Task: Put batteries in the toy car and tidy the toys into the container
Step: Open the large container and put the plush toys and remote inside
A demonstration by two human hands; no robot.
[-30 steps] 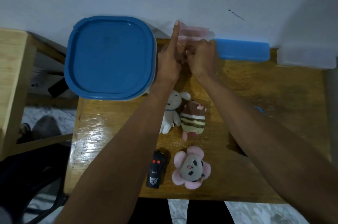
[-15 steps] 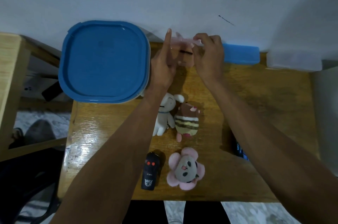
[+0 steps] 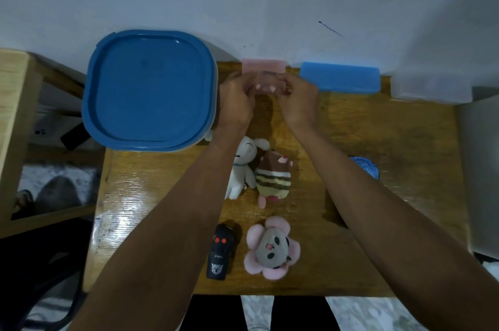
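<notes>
Hands meet at the far edge of the table (image 3: 378, 195), and I have both on a small pink translucent bag (image 3: 264, 71) that stands against the wall: my left hand (image 3: 236, 103) pinches its left side, my right hand (image 3: 298, 103) its right, fingers curled onto the film. What it holds is too blurred to tell; I judge it the battery pouch. To do this step well I should pull the two sides apart evenly, keep the mouth up so nothing spills, and steady the bottom on the wood.

Thin film like this crumples and slips, so a firm pinch near the top edge is better than a loose one. Near me lies the black toy car (image 3: 220, 253), hard glossy plastic, long and narrow, with two red dots, just beside a soft pink flower plush (image 3: 271, 248). Between the car and my hands lie a white rabbit plush (image 3: 243, 168) and a striped brown plush (image 3: 273, 179), touching. The container (image 3: 151, 89), rounded square under a smooth blue lid, sits far left, lid on
</notes>
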